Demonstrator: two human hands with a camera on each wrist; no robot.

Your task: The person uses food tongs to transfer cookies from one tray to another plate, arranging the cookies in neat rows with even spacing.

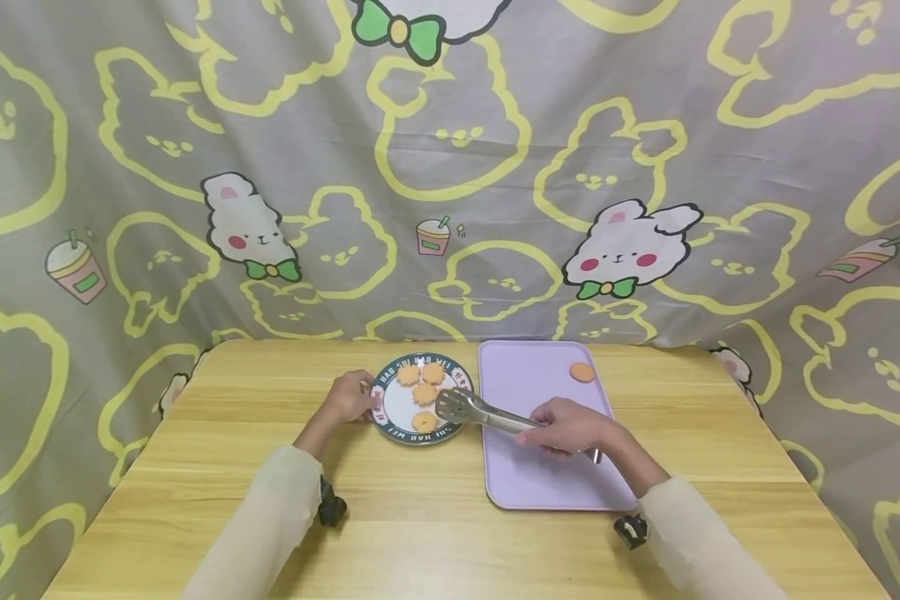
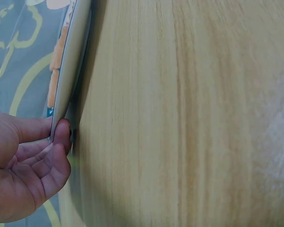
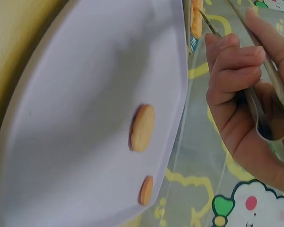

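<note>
A round plate with a dark green lettered rim holds several scalloped cookies. My left hand pinches the plate's left rim; the left wrist view shows the thumb on one side and fingers on the other. In my right hand are metal tongs, gripped along their arms. Their scalloped tips reach over the plate's right side, overlapping a cookie there. To the right lies a lilac tray. The right wrist view shows two cookies on it, a nearer cookie and a farther one.
Plate and tray lie side by side on a wood-grain table, near its far edge. Behind the table hangs a grey curtain with yellow cartoon outlines. A dark wrist camera is strapped under the left sleeve, another camera under the right.
</note>
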